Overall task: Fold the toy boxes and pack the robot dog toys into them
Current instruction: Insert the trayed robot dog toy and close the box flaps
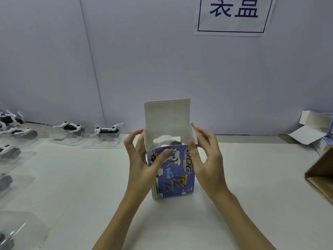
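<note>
Head view: the toy box [173, 173] is stood upright near the middle of the white table [252, 186], and the closing stage looks to be in hand. A white shape, apparently a robot dog toy [166, 140], is seen just inside the open top, so the packing of this box is judged done and only the flaps are left. The box's left wall is gripped by the left hand [144, 159], thumb laid across the printed front, fingers curled behind. The right side flap [194, 133] is pinched by the right hand [205, 156] between thumb and fingertips. Next, that flap would need to be folded inward, its left twin likewise, then the tall lid flap [167, 116] brought down and tucked. Blue printed cardboard with dog pictures is shown in front, plain white inside. More dogs [106, 130] are lined up along the table's far left edge.
</note>
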A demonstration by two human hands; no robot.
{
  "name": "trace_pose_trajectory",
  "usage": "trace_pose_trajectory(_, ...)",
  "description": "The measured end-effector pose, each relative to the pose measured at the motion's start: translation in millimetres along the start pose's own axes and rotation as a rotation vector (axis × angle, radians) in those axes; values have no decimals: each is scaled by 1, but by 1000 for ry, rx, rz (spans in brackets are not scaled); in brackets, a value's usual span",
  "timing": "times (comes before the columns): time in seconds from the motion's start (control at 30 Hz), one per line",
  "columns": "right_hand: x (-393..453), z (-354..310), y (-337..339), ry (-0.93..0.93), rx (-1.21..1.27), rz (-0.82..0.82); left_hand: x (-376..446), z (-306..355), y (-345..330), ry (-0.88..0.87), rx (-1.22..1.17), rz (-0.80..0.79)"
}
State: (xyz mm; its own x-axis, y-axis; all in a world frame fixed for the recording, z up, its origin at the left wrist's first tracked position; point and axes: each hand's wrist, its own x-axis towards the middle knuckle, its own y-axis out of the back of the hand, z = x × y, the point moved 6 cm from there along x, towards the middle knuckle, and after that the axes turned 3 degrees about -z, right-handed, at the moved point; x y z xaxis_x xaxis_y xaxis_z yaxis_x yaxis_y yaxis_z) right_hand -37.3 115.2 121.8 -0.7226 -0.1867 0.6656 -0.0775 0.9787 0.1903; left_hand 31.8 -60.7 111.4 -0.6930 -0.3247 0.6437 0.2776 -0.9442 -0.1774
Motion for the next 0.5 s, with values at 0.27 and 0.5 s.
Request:
trace_pose_trajectory(0.27, -5, 12, -11, -66, 152, -154, -3, -7, -5, 40, 154, -45)
trace_pose_trajectory(0.5, 4, 7, -2, -74, 116, -76, 3, -9, -1, 32, 310, -38)
